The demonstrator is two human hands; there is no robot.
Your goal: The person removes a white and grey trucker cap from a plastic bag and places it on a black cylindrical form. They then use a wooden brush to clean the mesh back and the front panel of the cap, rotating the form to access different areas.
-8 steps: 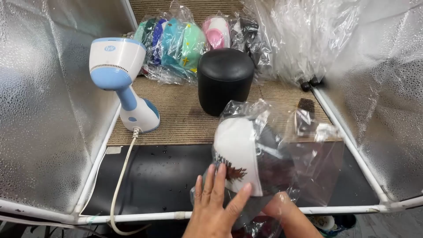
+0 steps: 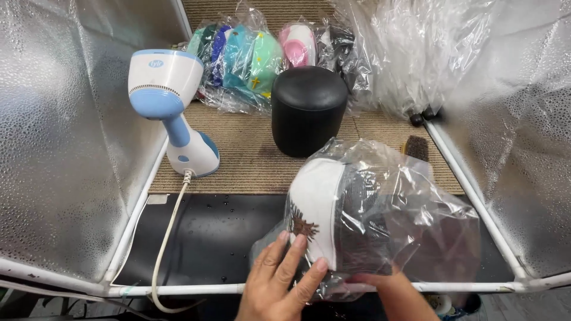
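Note:
A white and dark cap (image 2: pixel 321 205) with a brown emblem lies inside a clear plastic bag (image 2: pixel 410 220) on the black mat (image 2: pixel 208 238). My left hand (image 2: pixel 279 282) presses flat on the bag's near left side, fingers spread against the cap's front panel. My right hand (image 2: pixel 380 285) is under or inside the bag's near edge, mostly hidden by the plastic, and its fingers seem to grip the bag with the cap.
A blue and white handheld steamer (image 2: pixel 169 107) stands at the left, its cord (image 2: pixel 169 238) trailing over the front rail. A black cylinder (image 2: pixel 308 110) sits behind the cap. Several bagged colourful caps (image 2: pixel 244 59) and loose plastic bags (image 2: pixel 404 53) lie at the back. Silver reflective walls (image 2: pixel 65 148) enclose both sides.
The bagged cap has tipped slightly and my left hand has shifted a little to the right along it.

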